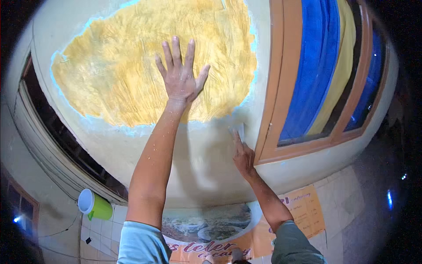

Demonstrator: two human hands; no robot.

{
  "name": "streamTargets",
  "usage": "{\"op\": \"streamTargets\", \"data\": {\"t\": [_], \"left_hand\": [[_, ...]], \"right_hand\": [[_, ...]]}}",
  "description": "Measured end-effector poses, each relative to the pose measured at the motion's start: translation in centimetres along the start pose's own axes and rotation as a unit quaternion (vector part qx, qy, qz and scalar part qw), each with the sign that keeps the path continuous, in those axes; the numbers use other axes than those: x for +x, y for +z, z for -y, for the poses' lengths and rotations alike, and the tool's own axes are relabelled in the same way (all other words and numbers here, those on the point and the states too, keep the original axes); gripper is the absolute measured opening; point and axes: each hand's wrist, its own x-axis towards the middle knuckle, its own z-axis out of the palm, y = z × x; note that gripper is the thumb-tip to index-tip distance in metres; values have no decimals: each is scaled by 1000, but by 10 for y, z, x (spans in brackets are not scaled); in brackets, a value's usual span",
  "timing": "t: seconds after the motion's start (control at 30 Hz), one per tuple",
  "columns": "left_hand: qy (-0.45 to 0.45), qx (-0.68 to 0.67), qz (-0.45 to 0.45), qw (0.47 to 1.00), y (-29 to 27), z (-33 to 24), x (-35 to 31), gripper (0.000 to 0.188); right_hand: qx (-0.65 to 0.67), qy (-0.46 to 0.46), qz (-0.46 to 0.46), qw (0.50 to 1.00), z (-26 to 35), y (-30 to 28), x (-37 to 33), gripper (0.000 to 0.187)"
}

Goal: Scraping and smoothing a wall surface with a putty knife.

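Note:
On the pale wall (220, 176) in front of me is a large, rough yellow-ochre patch (118, 66) with a ragged light-blue border. My left hand (181, 79) lies flat against this patch, its fingers spread, holding nothing. Below the patch's lower right edge, close to the window frame, my right hand (244, 156) grips a scraper (238, 129) with a thin pale blade. The blade is near the wall just under the border; whether it touches cannot be made out. The scraper's handle is mostly hidden by the fingers. Small pale specks dot my left forearm.
To the right stands a brown-framed window (272, 88) with blue and yellow curtains (314, 66). A green bucket (103, 208) with a white inside is at lower left. A printed orange banner (259, 235) covers part of the tiled floor. Thin cables run along the left wall.

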Motion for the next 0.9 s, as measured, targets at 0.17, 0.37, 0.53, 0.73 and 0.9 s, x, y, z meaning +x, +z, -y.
{"op": "streamTargets", "data": {"t": [0.17,0.37,0.53,0.73,0.9], "left_hand": [[56,8,43,997,-23,20,-17,69],[-15,-3,97,995,-57,25,-51,58],[-310,-263,87,910,-86,-13,-160,44],[-432,-351,195,807,-76,-65,-242,58],[-510,-455,194,703,-101,-40,-175,67]], "right_hand": [[40,-63,-68,995,64,-26,126,55],[68,-59,-62,994,158,-79,260,62],[165,0,44,985,132,10,111,62],[294,-58,-24,954,113,70,21,54],[349,14,56,935,156,55,86,54]]}}
